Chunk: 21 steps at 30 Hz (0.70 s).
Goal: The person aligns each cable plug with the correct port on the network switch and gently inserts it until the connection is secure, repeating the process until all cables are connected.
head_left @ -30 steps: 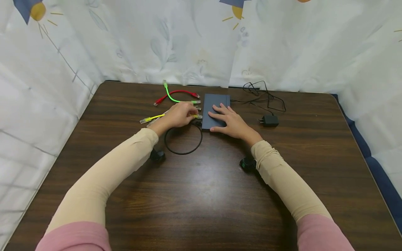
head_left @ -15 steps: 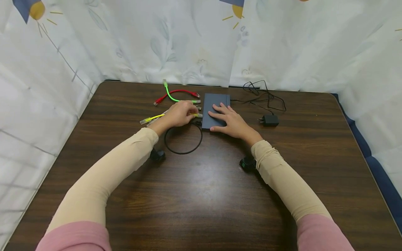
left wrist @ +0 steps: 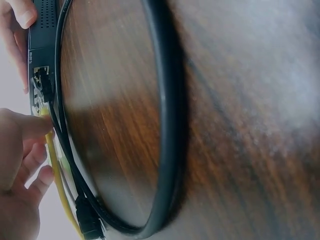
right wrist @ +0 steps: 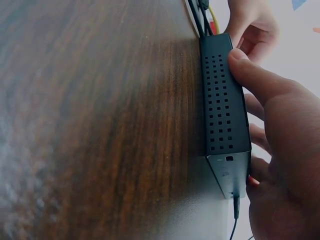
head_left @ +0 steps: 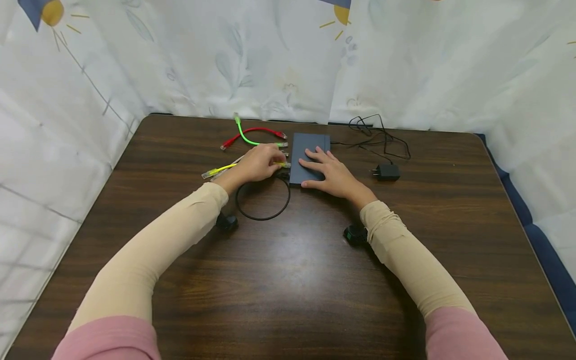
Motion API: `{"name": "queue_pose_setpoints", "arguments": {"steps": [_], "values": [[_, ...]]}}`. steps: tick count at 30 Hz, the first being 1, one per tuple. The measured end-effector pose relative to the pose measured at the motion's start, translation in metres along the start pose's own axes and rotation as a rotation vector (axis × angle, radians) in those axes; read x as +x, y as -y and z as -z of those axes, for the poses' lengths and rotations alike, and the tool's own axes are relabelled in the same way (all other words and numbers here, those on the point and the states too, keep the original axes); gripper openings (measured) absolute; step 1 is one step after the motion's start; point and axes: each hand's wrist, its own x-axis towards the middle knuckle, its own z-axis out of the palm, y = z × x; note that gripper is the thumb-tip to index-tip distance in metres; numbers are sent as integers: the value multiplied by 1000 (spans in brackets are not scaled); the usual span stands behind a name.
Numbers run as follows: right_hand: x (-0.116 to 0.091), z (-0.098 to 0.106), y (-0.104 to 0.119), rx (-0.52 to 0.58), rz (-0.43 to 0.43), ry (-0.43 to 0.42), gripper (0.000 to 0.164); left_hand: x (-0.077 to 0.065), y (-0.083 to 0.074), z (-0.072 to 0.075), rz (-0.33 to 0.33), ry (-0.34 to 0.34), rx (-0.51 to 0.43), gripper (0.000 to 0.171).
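Observation:
A dark blue-grey network switch (head_left: 302,146) lies flat on the table, its ports facing left. My right hand (head_left: 332,174) rests on its top with the fingers spread; in the right wrist view the thumb lies along the edge of the vented side (right wrist: 218,105). My left hand (head_left: 257,164) pinches a yellow Ethernet cable (left wrist: 59,182) close to its plug, at the row of ports. How deep that plug sits cannot be told. A black Ethernet cable (head_left: 263,219) loops in front, one plug (left wrist: 45,86) in the port beside the yellow one.
Behind the left hand lie a red Ethernet cable (head_left: 257,129) and a green one (head_left: 243,135), plugs near the switch. A thin black power cord (head_left: 386,135) runs from the switch's right side to a power adapter (head_left: 387,172). A white patterned curtain (head_left: 288,65) hangs behind the table.

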Motion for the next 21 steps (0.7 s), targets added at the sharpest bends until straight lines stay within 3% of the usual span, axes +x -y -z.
{"name": "queue_pose_setpoints", "arguments": {"steps": [8, 21], "values": [[-2, 1, -1, -7, -9, 0, 71, 5, -3, -1, -43, 31, -9, 20], [-1, 2, 3, -3, -7, 15, 71, -1, 2, 7, 38, 100, 14, 24]]}}
